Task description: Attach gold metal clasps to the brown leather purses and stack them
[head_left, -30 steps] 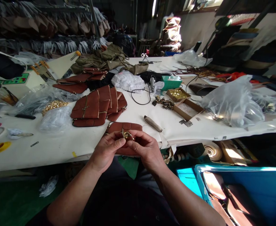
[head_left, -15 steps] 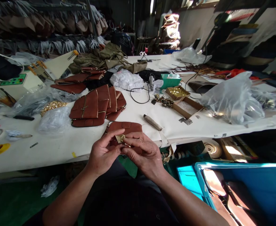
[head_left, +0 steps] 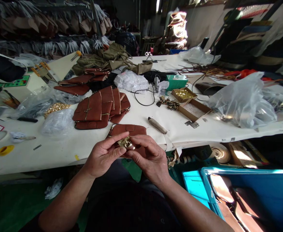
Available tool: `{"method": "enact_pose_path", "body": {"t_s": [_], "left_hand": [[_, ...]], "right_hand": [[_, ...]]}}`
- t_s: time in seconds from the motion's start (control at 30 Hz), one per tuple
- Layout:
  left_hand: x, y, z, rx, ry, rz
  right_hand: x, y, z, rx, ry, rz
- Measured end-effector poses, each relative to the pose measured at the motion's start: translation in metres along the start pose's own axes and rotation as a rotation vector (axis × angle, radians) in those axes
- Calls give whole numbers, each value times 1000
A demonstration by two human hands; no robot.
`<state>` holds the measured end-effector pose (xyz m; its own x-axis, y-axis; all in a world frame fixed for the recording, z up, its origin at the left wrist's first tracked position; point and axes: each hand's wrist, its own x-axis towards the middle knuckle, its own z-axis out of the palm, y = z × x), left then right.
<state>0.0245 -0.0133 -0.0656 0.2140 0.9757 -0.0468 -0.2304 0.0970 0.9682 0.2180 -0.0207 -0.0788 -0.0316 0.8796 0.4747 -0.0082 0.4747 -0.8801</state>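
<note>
A small gold-coloured metal bag lock (head_left: 127,143), with a flat plate and a rounded body, is pinched between both hands. My left hand (head_left: 105,156) grips its plate side between thumb and forefinger. From the other side my right hand (head_left: 152,158) holds the rounded part with thumb and fingertips. Beneath and just beyond them lies a brown leather bag (head_left: 139,129) at the table edge, partly covered by the hands. Whether any finger touches the bag cannot be made out.
On the white table (head_left: 136,111) are stacked brown bags (head_left: 93,111), a wrapped handle-like tool (head_left: 157,125), cardboard boxes (head_left: 194,109) with small metal fittings, and plastic bags (head_left: 245,101). A blue crate (head_left: 277,172) with leather pieces stands below right.
The lock has turned in my fingers, so its rounded body now shows beside the plate. My right fingertips have shifted off its face. The view has moved slightly.
</note>
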Motion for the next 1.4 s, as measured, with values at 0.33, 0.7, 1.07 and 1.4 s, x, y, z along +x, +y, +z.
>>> {"method": "enact_pose_path", "body": {"t_s": [0.33, 0.7, 1.07, 1.4], "left_hand": [[12, 2, 2, -26, 24, 72], [18, -2, -6, 140, 24, 20], [27, -16, 7, 205, -62, -206], [106, -38, -44, 997, 31, 266]], "right_hand": [[-4, 7, 0, -16, 0, 0], [2, 8, -7, 5, -11, 243], [1, 26, -10, -251, -134, -62], [25, 80, -14, -135, -44, 298]]}}
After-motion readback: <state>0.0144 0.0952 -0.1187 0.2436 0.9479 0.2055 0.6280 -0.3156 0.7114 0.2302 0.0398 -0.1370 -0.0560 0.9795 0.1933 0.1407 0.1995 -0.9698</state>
